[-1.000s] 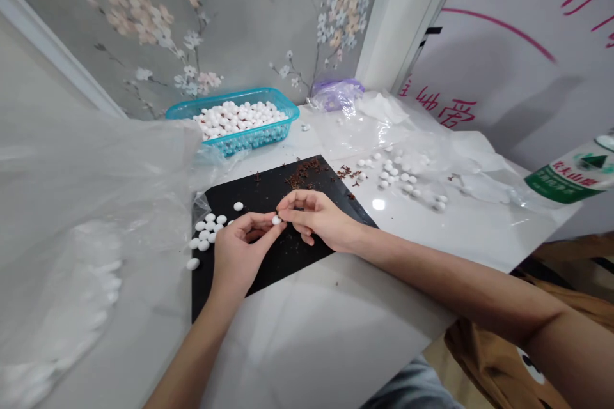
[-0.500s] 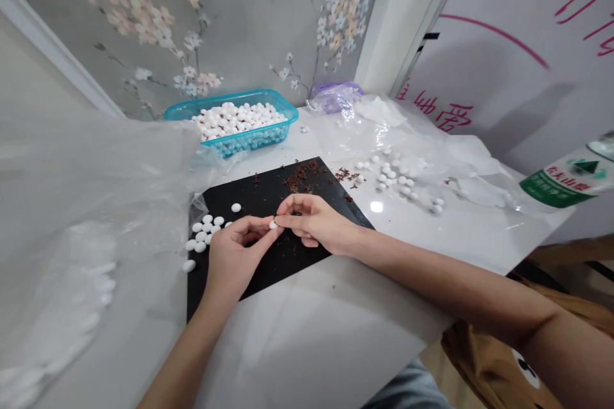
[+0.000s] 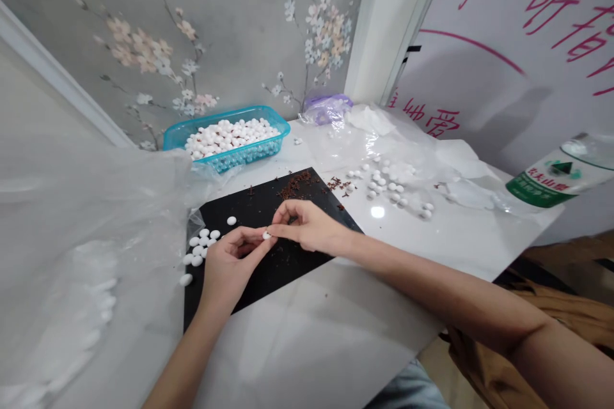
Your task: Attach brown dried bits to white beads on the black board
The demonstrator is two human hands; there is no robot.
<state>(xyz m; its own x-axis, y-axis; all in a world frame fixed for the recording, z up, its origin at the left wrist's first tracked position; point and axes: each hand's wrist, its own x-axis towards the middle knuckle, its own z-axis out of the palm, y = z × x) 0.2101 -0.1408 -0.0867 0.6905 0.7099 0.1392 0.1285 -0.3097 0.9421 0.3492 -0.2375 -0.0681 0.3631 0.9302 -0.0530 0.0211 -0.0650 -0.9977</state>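
Above the black mat (image 3: 268, 281), my left hand (image 3: 230, 262) pinches a small white ball (image 3: 267, 236) between thumb and fingertips. My right hand (image 3: 307, 227) meets it from the other side, thumb and index finger closed at the ball's top. Whether a tiny piece sits in that pinch is hidden by the fingers. Several loose white balls (image 3: 204, 241) lie on the mat's left part, close to my left hand. Small brown stem-like bits (image 3: 296, 184) are heaped at the mat's far corner, beyond my right hand.
A blue basket (image 3: 225, 163) full of white balls, some with brown bits, stands against the wall. On the left is a clear bag (image 3: 96, 204) with white balls. More balls (image 3: 384, 182) and plastic wrap (image 3: 355, 134) lie right, near a large bottle (image 3: 551, 179).
The camera view has shifted slightly, so everything sits a little lower and to the left. Both hands stay together at the same white ball, with only slight finger movement.
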